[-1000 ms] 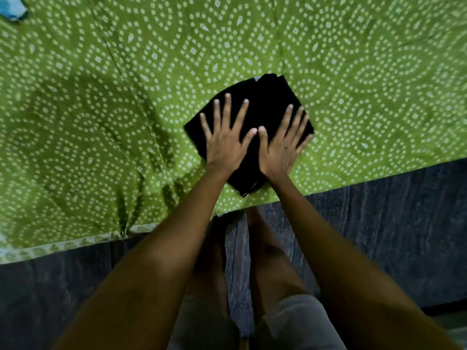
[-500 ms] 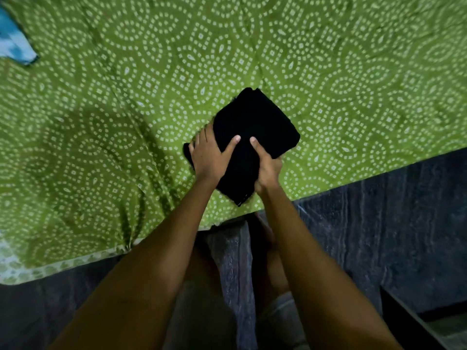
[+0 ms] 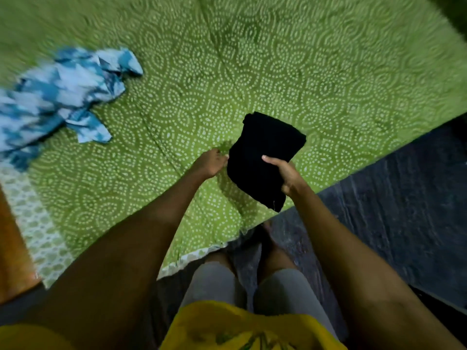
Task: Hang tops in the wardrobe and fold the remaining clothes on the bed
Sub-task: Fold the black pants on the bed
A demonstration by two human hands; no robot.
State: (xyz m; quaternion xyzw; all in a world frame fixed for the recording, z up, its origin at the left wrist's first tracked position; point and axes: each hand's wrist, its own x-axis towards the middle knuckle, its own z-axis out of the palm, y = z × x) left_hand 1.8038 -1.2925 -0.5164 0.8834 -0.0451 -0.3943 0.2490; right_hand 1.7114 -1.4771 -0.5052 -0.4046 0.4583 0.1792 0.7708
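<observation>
green patterned bedsheet (image 3: 278,72) is filling my view; i'm gripping the folded black garment (image 3: 262,157) in my right hand (image 3: 285,175), left hand (image 3: 212,162) touching its edge, grip unclear, blue-white cloth (image 3: 63,97) unfolded.

Both bare arms reach forward and down. The right hand (image 3: 285,173) has its thumb laid across the top of the folded black garment (image 3: 265,157), fingers hidden beneath. The left hand (image 3: 212,162) sits at its left edge, fingers curled loosely.
</observation>
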